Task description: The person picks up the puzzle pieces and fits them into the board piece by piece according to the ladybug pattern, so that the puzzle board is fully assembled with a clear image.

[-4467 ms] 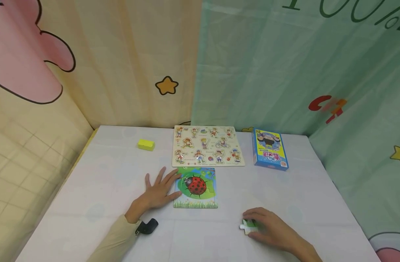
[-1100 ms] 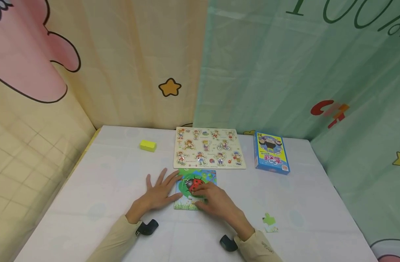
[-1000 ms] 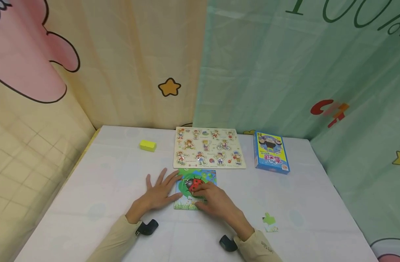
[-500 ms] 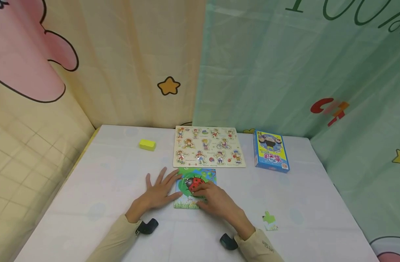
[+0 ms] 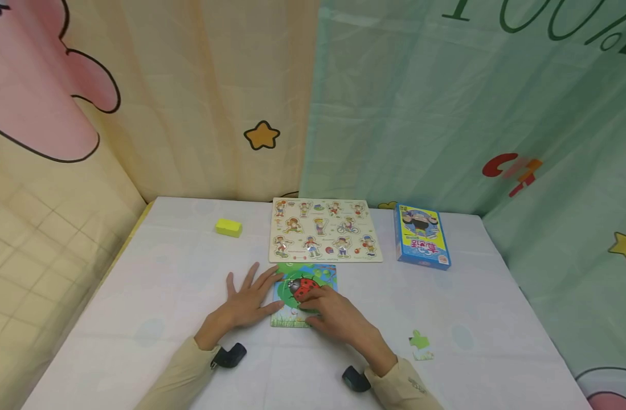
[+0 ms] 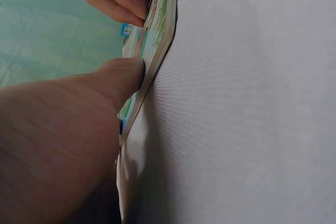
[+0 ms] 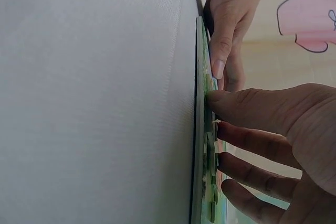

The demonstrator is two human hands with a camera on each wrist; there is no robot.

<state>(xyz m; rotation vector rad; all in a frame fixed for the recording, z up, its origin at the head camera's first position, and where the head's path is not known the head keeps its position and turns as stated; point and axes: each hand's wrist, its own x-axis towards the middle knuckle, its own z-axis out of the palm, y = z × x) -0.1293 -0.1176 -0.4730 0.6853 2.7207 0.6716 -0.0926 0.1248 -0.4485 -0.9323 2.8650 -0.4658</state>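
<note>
A ladybug jigsaw puzzle (image 5: 287,318) in a flat square frame lies at the middle of the white table. My left hand (image 5: 246,300) rests at its left edge with fingers spread, thumb and fingertips touching the frame. Over the lower right of the picture, my right hand (image 5: 340,319) pinches a puzzle piece (image 7: 210,145) between thumb and curled fingers, close over the board; the hand hides much of that piece in the head view. Pieces there stand slightly raised at their edges in the right wrist view. A loose green and white puzzle piece (image 5: 420,344) lies to the right of my forearm.
Behind the jigsaw is a wooden board (image 5: 325,230) of children's figures. A blue and yellow box (image 5: 422,236) lies at the back right, a yellow block (image 5: 228,228) at the back left. Curtains (image 5: 395,114) hang behind the table.
My right hand has moved left from the table's right side, with a piece, onto the jigsaw. Over the last second it has barely shifted. My left hand has stayed put.
</note>
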